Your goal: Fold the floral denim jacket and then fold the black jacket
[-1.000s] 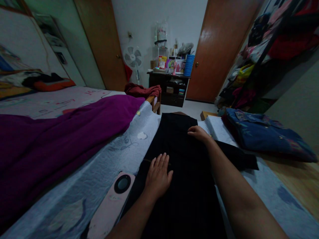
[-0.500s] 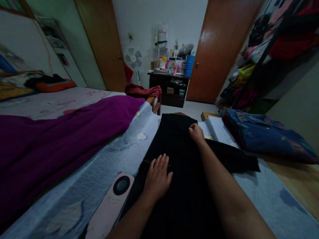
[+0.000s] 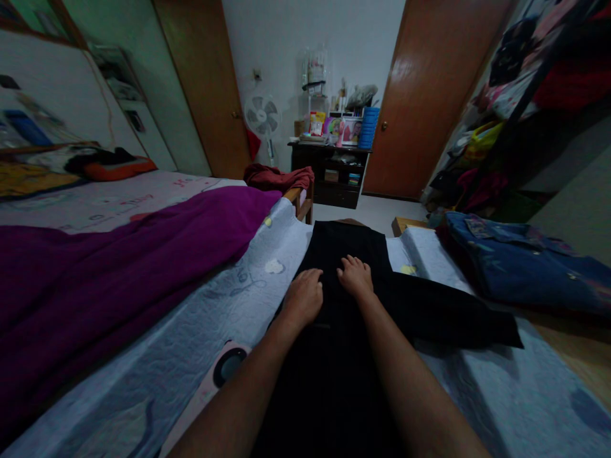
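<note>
A black garment (image 3: pixel 351 356) lies spread out in front of me, and a long sleeve or leg of it (image 3: pixel 458 312) stretches to the right. My left hand (image 3: pixel 305 298) rests on its left part, fingers bent and close together over the cloth. Just to the right, my right hand (image 3: pixel 357 277) lies on the same cloth with its fingers a little apart and slightly curved. Neither hand visibly lifts any fabric. Beneath the garment is a light blue patterned bedsheet (image 3: pixel 258 305). A pink object with a round dark disc (image 3: pixel 230 366) sits by my left forearm, which partly covers it.
A purple blanket (image 3: pixel 191 235) covers the bed at left. Folded denim-blue bedding or clothing (image 3: pixel 525 261) lies at right. Beyond the bed's end are a reddish cloth (image 3: pixel 277 177), a dark cabinet (image 3: pixel 324 181) and a white fan (image 3: pixel 262 114). Clothes hang at upper right.
My right hand has left the garment's right edge, moving left and nearer, and its fist has opened. My left hand has slid forward, its flat fingers now bent. The view has shifted slightly.
</note>
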Demonstrator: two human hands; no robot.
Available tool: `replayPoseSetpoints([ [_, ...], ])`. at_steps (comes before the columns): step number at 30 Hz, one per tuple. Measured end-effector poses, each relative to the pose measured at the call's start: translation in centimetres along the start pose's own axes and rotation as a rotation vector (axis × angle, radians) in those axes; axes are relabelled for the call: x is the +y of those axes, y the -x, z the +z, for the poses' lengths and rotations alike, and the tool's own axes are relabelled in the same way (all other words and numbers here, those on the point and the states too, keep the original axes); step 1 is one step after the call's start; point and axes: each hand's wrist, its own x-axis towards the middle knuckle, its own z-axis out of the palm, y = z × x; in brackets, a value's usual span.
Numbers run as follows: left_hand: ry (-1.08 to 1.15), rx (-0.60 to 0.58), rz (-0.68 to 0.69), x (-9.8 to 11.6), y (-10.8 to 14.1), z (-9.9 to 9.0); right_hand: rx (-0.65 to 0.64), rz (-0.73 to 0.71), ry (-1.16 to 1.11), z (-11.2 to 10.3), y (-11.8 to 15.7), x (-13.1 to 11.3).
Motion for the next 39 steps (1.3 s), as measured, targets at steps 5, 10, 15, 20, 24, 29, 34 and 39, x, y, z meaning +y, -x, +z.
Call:
replayPoseSetpoints([
  [5,-0.085,-0.047,0.024,-2.1,-6.8,3.5,0.036,-0.005,0.017,0.4,0.1,-0.1],
  [10,-0.143,-0.093,0.079,-4.5,-10.1,6.8,0.076,-0.008,0.013,0.9,0.1,0.0],
  [15,-0.184,-0.08,0.037,-5.8,-13.1,8.1,0.063,0.008,0.002,1.2,-0.2,0.1],
  [20,-0.215,-0.062,-0.023,-5.7,-15.5,8.5,0.073,0.008,-0.025,1.3,-0.2,0.2],
  [24,-0.218,-0.056,-0.03,-5.6,-17.2,8.5,0.077,0.001,-0.037,1.2,-0.2,0.2],
  [29,-0.208,-0.066,0.003,-5.6,-19.1,8.4,0.075,-0.004,-0.049,1.2,-0.2,0.2],
  [34,-0.19,-0.122,-0.098,-4.6,-20.7,8.7,0.081,-0.011,-0.069,1.2,-0.2,0.2],
  [39,-0.174,-0.117,-0.228,-3.2,-21.3,9.5,0.067,-0.001,-0.083,1.0,-0.1,0.2],
])
